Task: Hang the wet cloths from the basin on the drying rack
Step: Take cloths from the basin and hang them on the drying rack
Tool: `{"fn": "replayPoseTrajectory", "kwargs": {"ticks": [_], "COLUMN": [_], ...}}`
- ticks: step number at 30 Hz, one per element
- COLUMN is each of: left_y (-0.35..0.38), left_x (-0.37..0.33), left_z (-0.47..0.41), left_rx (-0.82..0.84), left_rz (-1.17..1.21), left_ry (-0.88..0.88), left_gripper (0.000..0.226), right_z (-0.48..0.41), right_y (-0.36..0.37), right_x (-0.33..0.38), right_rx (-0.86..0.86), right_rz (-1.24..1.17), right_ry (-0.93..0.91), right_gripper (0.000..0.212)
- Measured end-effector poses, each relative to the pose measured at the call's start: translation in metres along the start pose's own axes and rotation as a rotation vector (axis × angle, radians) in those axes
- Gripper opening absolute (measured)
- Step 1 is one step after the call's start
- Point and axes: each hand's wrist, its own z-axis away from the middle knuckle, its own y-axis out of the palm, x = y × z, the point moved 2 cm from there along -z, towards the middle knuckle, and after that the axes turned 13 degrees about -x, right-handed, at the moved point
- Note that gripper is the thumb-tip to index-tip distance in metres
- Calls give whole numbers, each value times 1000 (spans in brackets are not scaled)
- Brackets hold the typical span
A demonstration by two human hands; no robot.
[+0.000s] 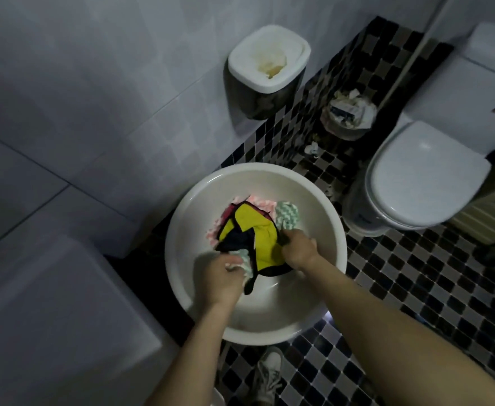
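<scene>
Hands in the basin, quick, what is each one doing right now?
Left hand: closed, gripping a green and white cloth.
Right hand: closed, gripping the yellow cloth.

Basin (179, 221), bin (349, 117), toilet (424, 174) on checkered floor (416, 276)

basin (322, 238): glossy smooth plastic | cloths (258, 230): soft fabric | floor (416, 288): glossy mosaic tile

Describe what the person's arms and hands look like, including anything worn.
The left arm and right arm are bare as far as the picture shows, no sleeves. The left grip and right grip are bare hands: no gloves, rings, watch or bands visible.
</scene>
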Motion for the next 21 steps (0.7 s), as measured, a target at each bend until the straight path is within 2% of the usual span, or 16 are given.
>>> {"fn": "replayPoseTrajectory", "kwargs": {"ticks": [2,4,7,9,10,13,16,18,21], "left_y": [-7,-12,-19,-28,-31,-42,-42,-41,-50], "left_x": [-2,-7,-16,-35,-45,-76,-97,-107,-126], "left_z": [-6,-12,-13,-7,-4,16,36,48,64], "left_rx": [-79,-92,-10,81,129,307,413,377,224], "left_rz": [280,482,654,682,679,632,413,391,370], "left_ry": [-121,-249,-373,-367,-334,-147,236,351,382], "left_gripper": [23,21,30,34,27,9,38,39,26], "right_z": [3,13,31,44,52,74,94,107,121], "right_y": [-5,-17,-37,-51,-60,-79,-97,-108,-121], "right_x": [1,2,8,10,11,14,19,18,11], "right_rx": [-153,-237,-81,44,96,254,334,321,247], "right_rz": [-346,-797,-1245,-1449,-1537,-1763,-1797,-1764,-1669], "right_ry": [111,280,394,425,444,435,391,391,371], "right_gripper": [28,23,12,16,18,9,13,13,15]}}
